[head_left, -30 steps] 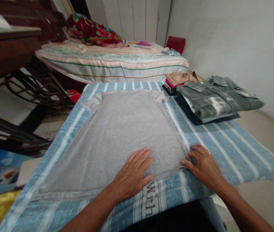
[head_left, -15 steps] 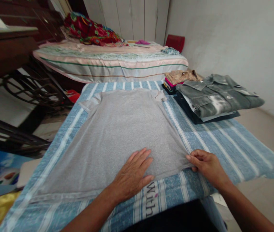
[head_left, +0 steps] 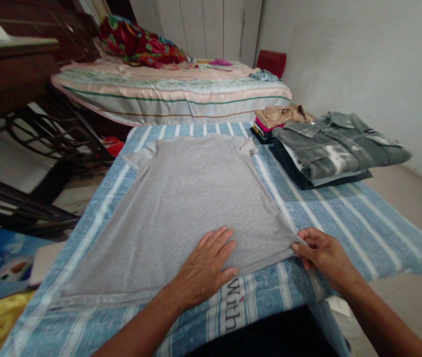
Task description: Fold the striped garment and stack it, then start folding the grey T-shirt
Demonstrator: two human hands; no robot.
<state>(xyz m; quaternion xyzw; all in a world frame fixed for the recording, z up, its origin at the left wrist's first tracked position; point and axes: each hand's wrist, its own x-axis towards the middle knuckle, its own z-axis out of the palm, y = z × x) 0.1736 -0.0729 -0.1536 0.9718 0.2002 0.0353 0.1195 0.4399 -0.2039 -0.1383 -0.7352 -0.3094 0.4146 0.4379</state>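
A grey T-shirt [head_left: 181, 208] lies spread out on the blue striped cloth [head_left: 348, 218], its sleeves toward the far side and its hem toward me. My left hand [head_left: 209, 265] rests flat on the shirt close to the hem, fingers stretched out and holding nothing. At the hem's right corner, my right hand [head_left: 322, 255] pinches the fabric between thumb and fingers. The corner is pulled slightly outward, with small creases running from it. Below my left hand, printed lettering on the cloth shows.
Folded clothes with a grey-green denim jacket [head_left: 344, 146] on top lie at the right. Behind them is a smaller pile with a tan patterned garment [head_left: 281, 115]. A bed [head_left: 181, 101] stands beyond, and a sewing machine table [head_left: 13, 74] is at the left.
My right hand has shifted slightly right and changed its pinch, drawing the shirt's corner outward. My left hand stays flat in the same place.
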